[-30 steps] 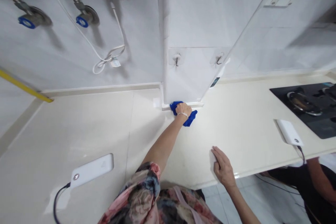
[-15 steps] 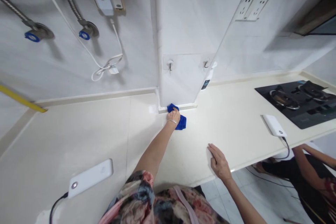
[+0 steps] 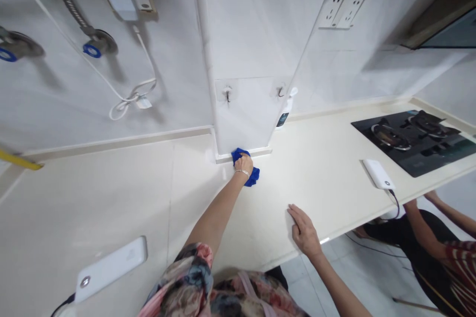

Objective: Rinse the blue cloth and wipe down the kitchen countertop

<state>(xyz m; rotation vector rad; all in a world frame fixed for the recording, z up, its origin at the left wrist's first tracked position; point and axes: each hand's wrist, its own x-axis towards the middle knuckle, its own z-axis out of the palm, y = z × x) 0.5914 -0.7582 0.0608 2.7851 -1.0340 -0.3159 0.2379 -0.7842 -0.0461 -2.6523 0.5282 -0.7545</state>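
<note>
My left hand (image 3: 244, 164), with a thin bracelet at the wrist, grips a blue cloth (image 3: 254, 177). It presses the cloth against the low ledge (image 3: 263, 151) at the foot of the wall pillar (image 3: 245, 119). Part of the cloth is hidden under my fingers and trails to the right over the cream countertop (image 3: 320, 173). My right hand (image 3: 305, 230) rests near the counter's front edge, fingers stretched out together and nothing in it.
White power banks lie at the left (image 3: 111, 267) and right (image 3: 378, 173), each with a black cable. A gas hob (image 3: 416, 141) is at the far right. Behind the pillar stands a white bottle (image 3: 285, 111). Another person's arm (image 3: 424, 228) shows below the counter at right.
The view has shifted a little to the right. My left hand has moved the cloth slightly along the ledge, its loose end now more bunched. My right hand stays on the counter.
</note>
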